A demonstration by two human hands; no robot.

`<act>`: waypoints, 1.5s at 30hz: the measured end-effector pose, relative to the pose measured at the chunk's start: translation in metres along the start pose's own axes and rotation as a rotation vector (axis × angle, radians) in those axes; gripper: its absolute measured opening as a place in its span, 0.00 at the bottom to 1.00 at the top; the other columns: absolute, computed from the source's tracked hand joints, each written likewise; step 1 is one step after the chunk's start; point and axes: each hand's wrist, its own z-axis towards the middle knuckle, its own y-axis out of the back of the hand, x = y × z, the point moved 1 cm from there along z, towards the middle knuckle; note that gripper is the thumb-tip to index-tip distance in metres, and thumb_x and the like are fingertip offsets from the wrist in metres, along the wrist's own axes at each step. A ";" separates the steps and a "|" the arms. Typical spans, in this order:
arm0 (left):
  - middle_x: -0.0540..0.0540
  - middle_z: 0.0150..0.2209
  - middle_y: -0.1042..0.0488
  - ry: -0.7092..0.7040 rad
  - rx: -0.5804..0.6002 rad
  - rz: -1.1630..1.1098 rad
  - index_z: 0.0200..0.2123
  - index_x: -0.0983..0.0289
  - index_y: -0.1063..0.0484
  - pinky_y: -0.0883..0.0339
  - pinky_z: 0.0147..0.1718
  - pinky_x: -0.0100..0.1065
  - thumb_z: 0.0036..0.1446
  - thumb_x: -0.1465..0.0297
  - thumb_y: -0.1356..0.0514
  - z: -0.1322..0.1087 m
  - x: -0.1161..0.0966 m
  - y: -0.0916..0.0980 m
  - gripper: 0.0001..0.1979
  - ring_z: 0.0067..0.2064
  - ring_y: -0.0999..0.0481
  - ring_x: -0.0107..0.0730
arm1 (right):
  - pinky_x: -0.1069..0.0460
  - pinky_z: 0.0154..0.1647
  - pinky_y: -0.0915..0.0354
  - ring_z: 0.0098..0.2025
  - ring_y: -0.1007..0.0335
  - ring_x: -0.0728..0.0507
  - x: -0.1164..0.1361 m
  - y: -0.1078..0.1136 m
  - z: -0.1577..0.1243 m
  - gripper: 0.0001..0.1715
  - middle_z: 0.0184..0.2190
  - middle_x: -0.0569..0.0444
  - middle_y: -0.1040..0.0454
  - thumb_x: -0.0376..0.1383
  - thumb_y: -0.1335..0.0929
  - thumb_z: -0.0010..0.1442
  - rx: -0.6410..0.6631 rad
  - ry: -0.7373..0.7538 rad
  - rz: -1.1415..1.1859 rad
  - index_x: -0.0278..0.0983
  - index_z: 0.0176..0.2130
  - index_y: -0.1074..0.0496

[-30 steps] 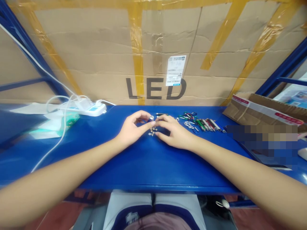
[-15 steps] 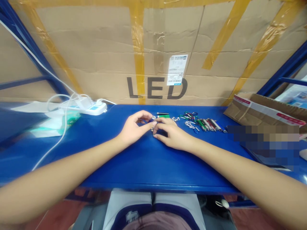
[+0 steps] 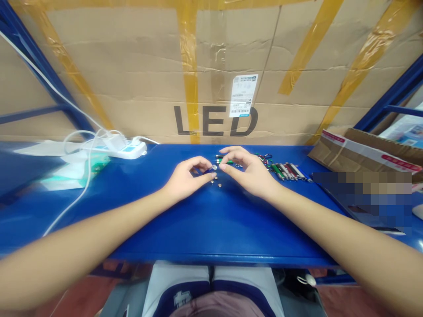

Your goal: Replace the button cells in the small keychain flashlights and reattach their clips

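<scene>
My left hand (image 3: pixel 188 179) pinches a small dark blue tube with a shiny round end (image 3: pixel 214 167), which faces right. My right hand (image 3: pixel 251 174) is just to the right, thumb and forefinger drawn together close to that end. Whatever its fingertips may hold is too small to make out. Several small round metal pieces (image 3: pixel 220 186), which look like button cells, lie on the blue table (image 3: pixel 211 224) below the fingertips. Behind the hands lie a green metal tube (image 3: pixel 222 161) and a black one (image 3: pixel 218 156), partly covered by my right hand.
To the right is a row of coloured metal tubes (image 3: pixel 287 171), with carabiner clips (image 3: pixel 266 156) behind. An open cardboard box (image 3: pixel 350 152) stands at the right edge. A white power strip (image 3: pixel 132 149) with cables sits at left. A large carton (image 3: pixel 139 79) walls off the back.
My right hand has moved right and slightly up, off the blue tube's end. The small round pieces below now show. My left hand stays nearly in place.
</scene>
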 end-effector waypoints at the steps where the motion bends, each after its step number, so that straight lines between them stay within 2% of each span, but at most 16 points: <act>1: 0.53 0.36 0.22 0.004 0.023 0.015 0.36 0.63 0.24 0.33 0.40 0.34 0.52 0.63 0.31 -0.001 0.000 -0.001 0.11 0.39 0.25 0.33 | 0.40 0.62 0.38 0.58 0.32 0.39 0.002 0.001 0.000 0.08 0.52 0.46 0.28 0.40 0.29 0.60 0.005 -0.008 0.039 0.38 0.34 0.26; 6: 0.53 0.35 0.22 -0.005 0.090 0.030 0.36 0.63 0.24 0.32 0.40 0.35 0.53 0.62 0.32 -0.002 -0.001 -0.002 0.12 0.38 0.25 0.33 | 0.39 0.64 0.42 0.59 0.33 0.39 0.007 -0.001 -0.002 0.08 0.54 0.47 0.29 0.41 0.28 0.60 0.112 -0.012 0.023 0.39 0.35 0.25; 9: 0.53 0.35 0.22 -0.011 0.101 0.014 0.36 0.64 0.23 0.32 0.40 0.34 0.53 0.63 0.32 -0.002 -0.001 -0.002 0.11 0.37 0.25 0.33 | 0.39 0.63 0.39 0.58 0.31 0.40 0.003 -0.004 -0.003 0.09 0.53 0.46 0.29 0.42 0.28 0.59 0.098 -0.043 0.089 0.39 0.37 0.26; 14: 0.53 0.35 0.22 -0.023 0.122 -0.020 0.37 0.64 0.23 0.32 0.40 0.34 0.53 0.63 0.32 -0.002 -0.003 -0.002 0.11 0.37 0.25 0.32 | 0.40 0.59 0.35 0.52 0.28 0.40 -0.003 -0.006 -0.002 0.16 0.51 0.48 0.26 0.45 0.26 0.55 0.097 -0.190 0.210 0.39 0.40 0.27; 18: 0.53 0.34 0.21 -0.032 0.158 -0.041 0.36 0.64 0.23 0.32 0.40 0.34 0.52 0.64 0.31 -0.003 -0.004 -0.002 0.11 0.37 0.25 0.32 | 0.42 0.57 0.33 0.51 0.28 0.41 0.000 -0.005 -0.003 0.19 0.47 0.51 0.24 0.45 0.24 0.53 0.205 -0.305 0.365 0.39 0.41 0.26; 22: 0.53 0.35 0.21 -0.034 0.195 -0.066 0.36 0.64 0.22 0.32 0.41 0.34 0.52 0.65 0.31 -0.004 -0.004 -0.003 0.10 0.37 0.24 0.32 | 0.44 0.55 0.32 0.50 0.26 0.42 0.002 -0.003 -0.003 0.21 0.46 0.52 0.23 0.42 0.22 0.49 0.285 -0.425 0.542 0.39 0.41 0.26; 26: 0.54 0.36 0.20 -0.027 0.196 -0.084 0.37 0.64 0.22 0.31 0.43 0.36 0.53 0.64 0.31 -0.003 -0.005 -0.002 0.11 0.38 0.23 0.33 | 0.47 0.49 0.30 0.47 0.26 0.43 0.002 0.000 0.000 0.21 0.45 0.52 0.23 0.39 0.22 0.47 0.278 -0.493 0.605 0.39 0.42 0.25; 28: 0.54 0.37 0.20 -0.020 0.188 -0.094 0.38 0.63 0.22 0.30 0.44 0.36 0.53 0.63 0.31 -0.003 -0.005 -0.002 0.12 0.39 0.23 0.34 | 0.48 0.45 0.30 0.44 0.26 0.44 -0.002 0.002 0.003 0.19 0.42 0.52 0.23 0.40 0.23 0.49 0.225 -0.524 0.562 0.38 0.41 0.25; 31: 0.55 0.38 0.20 -0.017 0.164 -0.102 0.37 0.63 0.22 0.30 0.46 0.37 0.52 0.62 0.30 -0.002 -0.006 0.000 0.13 0.41 0.22 0.35 | 0.47 0.44 0.31 0.40 0.26 0.43 -0.012 0.011 0.008 0.13 0.37 0.51 0.22 0.44 0.27 0.55 0.100 -0.461 0.258 0.37 0.33 0.25; 33: 0.56 0.39 0.20 -0.005 0.146 -0.108 0.37 0.64 0.22 0.30 0.47 0.38 0.52 0.62 0.30 -0.001 -0.005 0.001 0.13 0.42 0.23 0.36 | 0.45 0.46 0.32 0.38 0.27 0.43 -0.019 0.020 0.012 0.17 0.33 0.50 0.23 0.44 0.30 0.59 0.051 -0.312 -0.080 0.37 0.24 0.30; 35: 0.56 0.39 0.20 0.016 0.128 -0.109 0.38 0.64 0.23 0.30 0.47 0.38 0.52 0.61 0.30 -0.001 -0.003 0.001 0.14 0.42 0.23 0.36 | 0.43 0.48 0.33 0.40 0.28 0.41 -0.025 0.029 0.013 0.12 0.35 0.50 0.24 0.38 0.30 0.57 0.033 -0.175 -0.370 0.37 0.24 0.30; 37: 0.55 0.39 0.21 0.044 0.113 -0.097 0.38 0.63 0.23 0.30 0.46 0.38 0.51 0.60 0.30 0.000 0.000 0.002 0.15 0.42 0.23 0.36 | 0.43 0.49 0.33 0.41 0.28 0.39 -0.030 0.036 0.014 0.02 0.37 0.49 0.24 0.34 0.30 0.54 0.071 -0.148 -0.529 0.38 0.29 0.27; 39: 0.55 0.39 0.21 0.072 0.097 -0.084 0.38 0.63 0.23 0.30 0.44 0.38 0.50 0.59 0.30 0.001 0.003 0.003 0.16 0.41 0.23 0.36 | 0.43 0.49 0.32 0.42 0.28 0.40 -0.030 0.038 0.013 0.05 0.39 0.48 0.24 0.34 0.29 0.54 0.124 -0.156 -0.547 0.37 0.35 0.25; 41: 0.55 0.38 0.21 0.098 0.075 -0.079 0.38 0.63 0.23 0.30 0.43 0.38 0.49 0.59 0.29 0.003 0.007 0.004 0.17 0.40 0.23 0.35 | 0.44 0.48 0.32 0.41 0.28 0.41 -0.027 0.035 0.011 0.08 0.41 0.48 0.24 0.37 0.29 0.56 0.204 -0.109 -0.463 0.37 0.38 0.24; 45: 0.55 0.37 0.21 0.119 0.043 -0.083 0.38 0.63 0.23 0.31 0.42 0.38 0.49 0.59 0.29 0.005 0.013 0.005 0.18 0.39 0.24 0.35 | 0.48 0.43 0.31 0.39 0.29 0.44 -0.013 0.020 0.005 0.11 0.39 0.51 0.23 0.42 0.29 0.59 0.461 0.004 -0.278 0.38 0.40 0.23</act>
